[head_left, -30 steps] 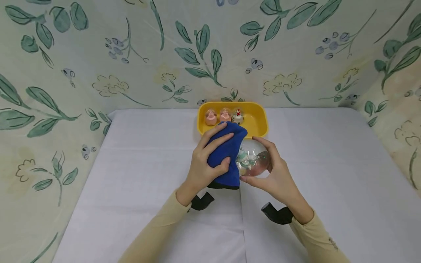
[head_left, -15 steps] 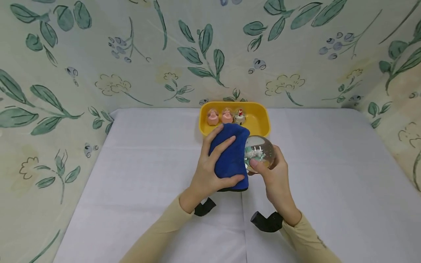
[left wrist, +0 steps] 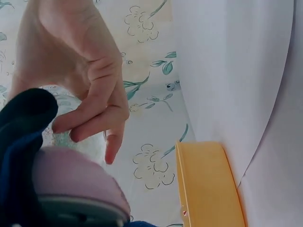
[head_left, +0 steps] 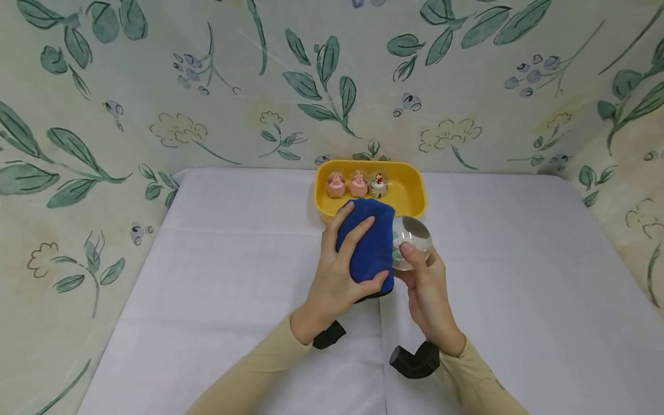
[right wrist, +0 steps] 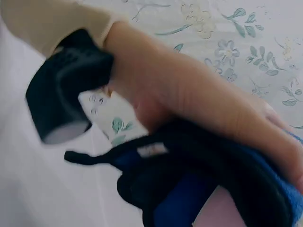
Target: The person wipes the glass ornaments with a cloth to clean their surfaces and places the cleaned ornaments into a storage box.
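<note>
My left hand (head_left: 334,276) grips a blue cloth (head_left: 370,242) with black edging, its fingers spread over the front. The cloth wraps one side of a snow globe (head_left: 417,227), whose clear ball sticks out to the right. My right hand (head_left: 429,300) holds that ball, thumb across the front and fingers beneath. A pink base (left wrist: 75,177) shows inside the cloth in the left wrist view, with the right hand's fingers (left wrist: 92,111) on the ball behind. In the right wrist view the cloth (right wrist: 180,203) hangs around the pink part.
A yellow tray (head_left: 410,190) stands at the table's back, just behind the cloth. Inside it sit two pink figurines (head_left: 358,183) and a white one with red on top (head_left: 378,185). Floral fabric (head_left: 233,115) rises behind the white-covered table (head_left: 233,259).
The right hand has changed its hold, from fingers at the ball's top and thumb below to thumb in front. The snow globe has turned. The left hand and cloth have shifted slightly right.
</note>
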Tool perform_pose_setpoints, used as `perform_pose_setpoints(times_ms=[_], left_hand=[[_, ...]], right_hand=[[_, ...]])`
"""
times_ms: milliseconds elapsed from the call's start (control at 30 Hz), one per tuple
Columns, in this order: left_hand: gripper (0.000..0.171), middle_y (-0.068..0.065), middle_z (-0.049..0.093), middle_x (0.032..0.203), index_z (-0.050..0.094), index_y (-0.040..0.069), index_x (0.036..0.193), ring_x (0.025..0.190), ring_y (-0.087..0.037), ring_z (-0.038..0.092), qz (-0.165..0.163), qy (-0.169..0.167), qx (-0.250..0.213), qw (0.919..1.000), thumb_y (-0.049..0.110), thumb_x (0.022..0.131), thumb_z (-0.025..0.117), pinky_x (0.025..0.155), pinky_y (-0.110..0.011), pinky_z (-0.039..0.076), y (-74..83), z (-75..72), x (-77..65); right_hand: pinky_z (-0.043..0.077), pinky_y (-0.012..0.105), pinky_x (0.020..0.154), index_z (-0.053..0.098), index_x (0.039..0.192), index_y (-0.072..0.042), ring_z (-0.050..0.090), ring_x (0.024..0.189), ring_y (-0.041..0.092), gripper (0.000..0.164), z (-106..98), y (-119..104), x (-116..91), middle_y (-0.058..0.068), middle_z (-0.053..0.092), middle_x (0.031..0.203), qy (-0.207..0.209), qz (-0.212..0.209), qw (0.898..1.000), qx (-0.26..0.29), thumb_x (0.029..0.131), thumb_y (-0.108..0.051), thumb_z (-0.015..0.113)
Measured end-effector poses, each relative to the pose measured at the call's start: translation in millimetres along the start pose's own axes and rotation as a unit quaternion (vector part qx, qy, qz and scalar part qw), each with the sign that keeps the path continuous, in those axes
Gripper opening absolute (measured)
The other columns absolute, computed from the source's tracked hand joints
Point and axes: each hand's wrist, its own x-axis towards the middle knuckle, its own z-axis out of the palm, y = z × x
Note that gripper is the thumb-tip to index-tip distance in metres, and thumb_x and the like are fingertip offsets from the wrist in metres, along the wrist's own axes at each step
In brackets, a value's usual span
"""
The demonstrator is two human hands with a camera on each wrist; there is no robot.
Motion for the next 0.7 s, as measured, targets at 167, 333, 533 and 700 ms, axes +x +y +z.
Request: perform_pose_setpoints(times_ms=[167, 333, 533, 700], left_hand=[[0.077, -0.009, 0.017, 0.153, 0.045, 0.015, 0.138, 0.138, -0.029, 0.021, -0.009, -0.044, -0.012, 0.9989, 0.022, 0.072, 0.085, 0.105, -0.047, 0.036, -7.7, -11.2, 1.5], [0.068, -0.008, 0.019, 0.154, 0.048, 0.014, 0.136, 0.138, -0.028, 0.023, -0.003, -0.062, -0.035, 0.9974, 0.017, 0.076, 0.081, 0.104, -0.046, 0.037, -12.6, -25.9, 6.4], [0.062, -0.006, 0.021, 0.154, 0.05, 0.014, 0.136, 0.137, -0.027, 0.025, -0.022, -0.084, -0.008, 0.9962, 0.017, 0.08, 0.079, 0.101, -0.046, 0.041, -19.2, -45.6, 7.1], [0.06, -0.005, 0.022, 0.154, 0.052, 0.016, 0.136, 0.136, -0.03, 0.027, -0.04, -0.12, 0.024, 0.9917, 0.022, 0.083, 0.077, 0.098, -0.049, 0.043, -25.9, -57.2, 3.3]], right_hand=[[0.054, 0.026, 0.074, 0.042, 0.137, -0.008, 0.055, 0.1, 0.025, 0.055, -6.5, 0.0, 6.9, 0.01, 0.05, 0.122, -0.001, -0.072, 0.992, -0.099, 0.085, -0.004, 0.061], [0.049, 0.021, 0.086, 0.038, 0.143, -0.007, 0.043, 0.115, 0.025, 0.068, -16.4, -6.5, 15.5, 0.007, 0.042, 0.135, -0.028, -0.118, 0.978, -0.17, 0.081, 0.001, 0.067], [0.044, 0.021, 0.094, 0.035, 0.144, -0.006, 0.039, 0.122, 0.022, 0.076, -28.4, -14.1, 32.1, 0.006, 0.039, 0.138, -0.033, -0.173, 0.967, -0.185, 0.077, 0.009, 0.068], [0.042, 0.027, 0.099, 0.035, 0.14, -0.004, 0.041, 0.122, 0.022, 0.076, -35.4, -21.8, 48.0, 0.005, 0.041, 0.138, -0.03, -0.21, 0.954, -0.213, 0.075, 0.01, 0.07]])
